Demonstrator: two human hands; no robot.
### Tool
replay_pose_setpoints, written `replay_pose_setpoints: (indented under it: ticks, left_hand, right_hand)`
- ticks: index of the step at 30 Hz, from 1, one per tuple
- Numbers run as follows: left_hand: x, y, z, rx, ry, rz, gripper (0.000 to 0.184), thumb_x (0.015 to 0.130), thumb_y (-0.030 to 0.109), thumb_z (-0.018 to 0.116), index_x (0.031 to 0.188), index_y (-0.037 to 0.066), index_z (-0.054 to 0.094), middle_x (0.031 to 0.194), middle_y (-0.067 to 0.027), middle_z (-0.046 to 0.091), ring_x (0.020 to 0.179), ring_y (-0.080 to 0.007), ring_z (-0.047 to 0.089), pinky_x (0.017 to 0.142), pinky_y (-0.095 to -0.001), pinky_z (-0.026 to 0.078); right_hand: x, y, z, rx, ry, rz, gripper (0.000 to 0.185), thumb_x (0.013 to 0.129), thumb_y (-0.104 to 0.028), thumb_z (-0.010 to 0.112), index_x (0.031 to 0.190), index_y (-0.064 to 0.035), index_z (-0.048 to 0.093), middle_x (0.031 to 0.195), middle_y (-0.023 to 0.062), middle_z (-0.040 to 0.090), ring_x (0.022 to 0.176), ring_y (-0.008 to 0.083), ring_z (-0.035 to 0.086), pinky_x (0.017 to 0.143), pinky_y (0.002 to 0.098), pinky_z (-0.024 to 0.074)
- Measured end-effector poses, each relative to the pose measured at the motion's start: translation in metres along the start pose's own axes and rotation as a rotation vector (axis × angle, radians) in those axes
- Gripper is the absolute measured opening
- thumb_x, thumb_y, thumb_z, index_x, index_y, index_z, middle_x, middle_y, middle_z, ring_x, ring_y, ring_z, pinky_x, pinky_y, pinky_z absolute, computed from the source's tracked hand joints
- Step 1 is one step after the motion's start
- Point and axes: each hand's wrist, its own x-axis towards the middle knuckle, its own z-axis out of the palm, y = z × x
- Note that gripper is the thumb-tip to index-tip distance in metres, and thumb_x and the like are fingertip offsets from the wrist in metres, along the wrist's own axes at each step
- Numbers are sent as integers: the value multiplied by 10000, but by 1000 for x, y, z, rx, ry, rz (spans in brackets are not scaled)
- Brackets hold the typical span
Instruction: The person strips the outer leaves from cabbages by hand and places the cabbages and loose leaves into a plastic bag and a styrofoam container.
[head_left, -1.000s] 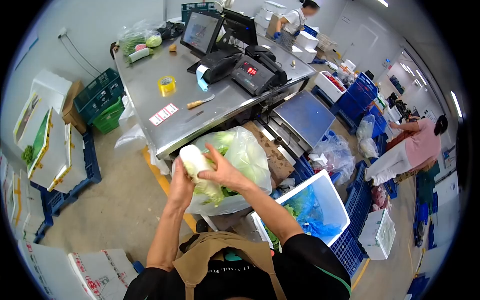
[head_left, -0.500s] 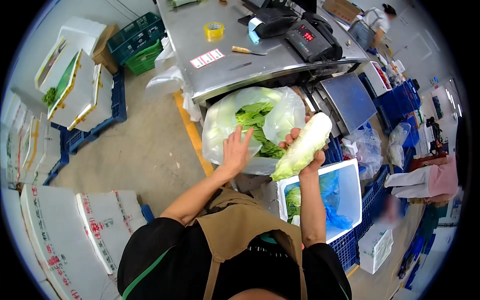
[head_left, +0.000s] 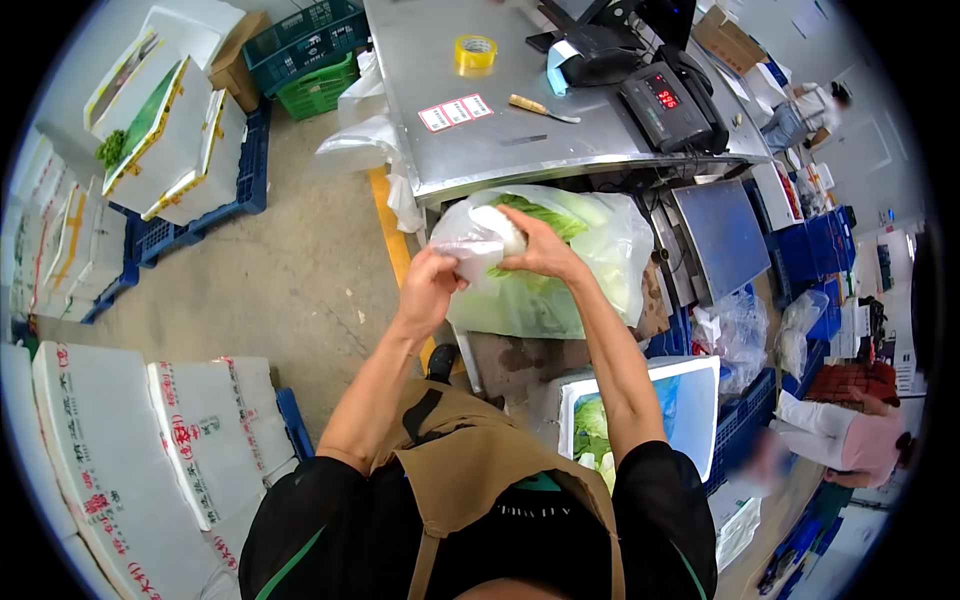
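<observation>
A large clear plastic bag [head_left: 600,290] of leafy greens and pale cabbage lies below the front edge of the metal table [head_left: 440,160]. My left hand [head_left: 430,285] pinches the bag's left edge. My right hand [head_left: 540,247] is wrapped round the white end of a cabbage [head_left: 508,232] at the bag's opening. Plastic film partly covers that cabbage, and its far side is hidden.
On the table are yellow tape [head_left: 475,53], labels [head_left: 455,112], a knife [head_left: 545,108] and a scale display [head_left: 665,98]. A foam box [head_left: 705,375] with greens stands at lower right. Foam boxes [head_left: 95,450] stand at left. Two people are at the right.
The cabbage in my right hand has moved left from above the foam box to the bag's opening. My left hand has gone from spread over the greens to gripping the bag's edge.
</observation>
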Motion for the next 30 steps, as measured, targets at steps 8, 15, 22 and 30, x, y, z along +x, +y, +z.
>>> replay_pose_setpoints:
  ticks: [8, 15, 22, 30]
  left_hand:
    - [-4, 22, -50, 2, 140, -29, 516, 740, 77, 443, 1245, -5, 507, 972, -27, 639, 733, -65, 562, 547, -189, 397]
    - [4, 28, -13, -11, -18, -81, 563, 710, -6, 515, 1273, -11, 513, 1077, -68, 638, 851, -119, 604, 687, -244, 473]
    - [20, 27, -24, 38, 10, -75, 581, 715, -9, 553, 1294, -12, 499, 1088, -68, 627, 876, -128, 603, 699, -249, 470]
    - [29, 28, -29, 290, 42, -82, 551, 722, -14, 599, 1267, 1, 515, 1161, -113, 587, 989, -198, 596, 849, -328, 501]
  right_hand:
    - [40, 21, -17, 17, -271, 68, 833, 557, -41, 746, 1347, -87, 484, 1180, 132, 601, 1074, 261, 579, 978, 386, 451]
    - [57, 86, 31, -351, -245, 64, 683, 733, -230, 666, 1378, -176, 448, 1216, 147, 540, 1181, 358, 480, 986, 503, 375]
    - [53, 128, 77, -509, -246, 58, 670, 830, -640, 502, 1315, -178, 514, 1269, 171, 516, 1236, 365, 406, 1046, 561, 234]
    - [66, 163, 88, -580, -172, 77, 704, 840, -673, 441, 1334, -173, 488, 1236, 168, 564, 1155, 330, 509, 950, 521, 351]
